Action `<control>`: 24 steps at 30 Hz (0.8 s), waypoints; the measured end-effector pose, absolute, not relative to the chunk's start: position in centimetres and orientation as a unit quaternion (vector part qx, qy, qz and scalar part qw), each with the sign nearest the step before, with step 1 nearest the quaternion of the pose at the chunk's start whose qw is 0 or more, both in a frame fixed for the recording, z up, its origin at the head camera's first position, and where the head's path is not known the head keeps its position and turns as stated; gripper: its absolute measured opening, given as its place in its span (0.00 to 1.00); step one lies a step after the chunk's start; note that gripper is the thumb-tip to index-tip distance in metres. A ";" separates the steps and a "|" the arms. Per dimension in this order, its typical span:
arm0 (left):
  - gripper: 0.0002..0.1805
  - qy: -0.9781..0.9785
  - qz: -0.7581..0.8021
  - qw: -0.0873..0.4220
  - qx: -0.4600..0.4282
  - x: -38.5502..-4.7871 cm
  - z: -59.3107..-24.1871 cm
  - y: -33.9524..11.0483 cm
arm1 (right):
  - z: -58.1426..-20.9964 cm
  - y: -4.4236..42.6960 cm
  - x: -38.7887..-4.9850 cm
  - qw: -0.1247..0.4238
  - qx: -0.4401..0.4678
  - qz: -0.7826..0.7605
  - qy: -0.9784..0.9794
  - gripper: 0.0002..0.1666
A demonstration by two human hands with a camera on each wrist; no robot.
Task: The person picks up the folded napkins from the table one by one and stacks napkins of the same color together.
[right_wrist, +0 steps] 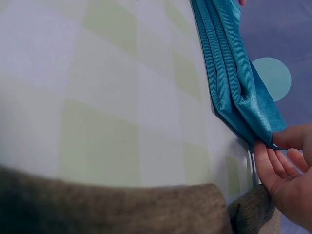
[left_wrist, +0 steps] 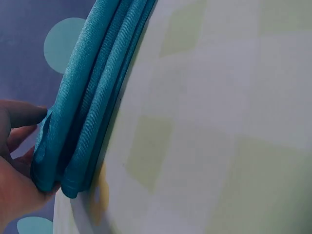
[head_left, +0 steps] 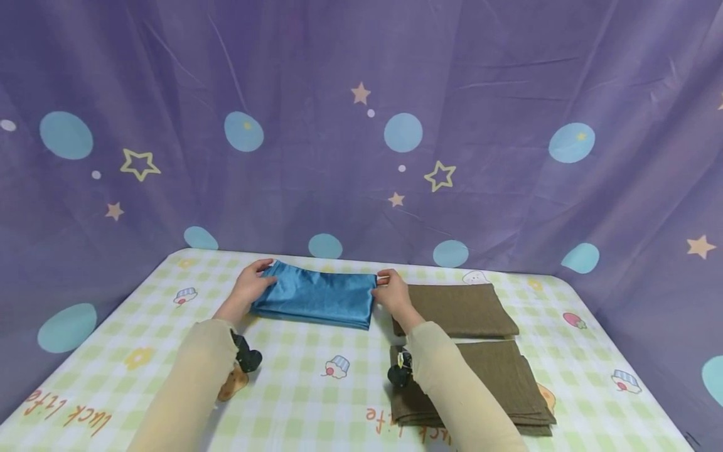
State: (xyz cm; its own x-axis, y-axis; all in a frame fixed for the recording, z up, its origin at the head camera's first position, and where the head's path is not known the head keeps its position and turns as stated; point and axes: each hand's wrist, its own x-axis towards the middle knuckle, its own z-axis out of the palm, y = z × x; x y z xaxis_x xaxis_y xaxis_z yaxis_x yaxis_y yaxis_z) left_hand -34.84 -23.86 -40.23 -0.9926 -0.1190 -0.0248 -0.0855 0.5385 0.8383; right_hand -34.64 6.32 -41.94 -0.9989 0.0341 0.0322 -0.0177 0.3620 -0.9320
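Note:
A shiny blue cloth (head_left: 319, 296), folded into a long rectangle, lies at the far middle of the table. Its left end is held by my left hand (head_left: 250, 287), and my right hand (head_left: 395, 294) pinches the right end. Up close in the left wrist view, the blue cloth (left_wrist: 80, 107) shows several stacked folds, with the left hand (left_wrist: 17, 161) at its end. In the right wrist view, thumb and fingers of the right hand (right_wrist: 287, 168) meet at a corner of the blue cloth (right_wrist: 234, 73), whose layers hang slightly loose there.
Right of the blue cloth lies a folded brown cloth (head_left: 460, 307), close to my right hand. Nearer, partly under my right forearm, sits another stack of folded brown cloth (head_left: 499, 376). A checked tablecloth (head_left: 294, 389) covers the table; a purple curtain (head_left: 316, 188) hangs behind.

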 end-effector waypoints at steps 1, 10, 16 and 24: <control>0.30 -0.880 -0.472 0.020 0.058 -34.8 -40.2 -23.9 | -41.9 6.3 -34.6 0.021 -0.006 0.567 -0.824 0.24; 0.30 -0.905 -0.416 0.013 0.086 -34.0 -40.0 -24.5 | -41.6 6.3 -34.2 0.010 0.004 0.576 -0.817 0.23; 0.29 -0.907 -0.410 0.023 0.088 -33.6 -40.3 -24.7 | -41.5 6.5 -33.8 0.010 -0.003 0.587 -0.810 0.23; 0.27 -0.895 -0.425 0.020 0.136 -32.9 -40.8 -24.6 | -41.6 7.0 -33.5 0.006 0.011 0.584 -0.812 0.20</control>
State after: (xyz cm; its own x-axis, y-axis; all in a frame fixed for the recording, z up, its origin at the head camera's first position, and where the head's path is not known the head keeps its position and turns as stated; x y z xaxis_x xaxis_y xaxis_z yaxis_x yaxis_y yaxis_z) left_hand -32.90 -24.62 -40.79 -0.9624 -0.2599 -0.0788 -0.2253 0.6021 0.7659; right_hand -33.51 6.96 -41.62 -0.9997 -0.0115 0.0219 -0.0244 0.3173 -0.9480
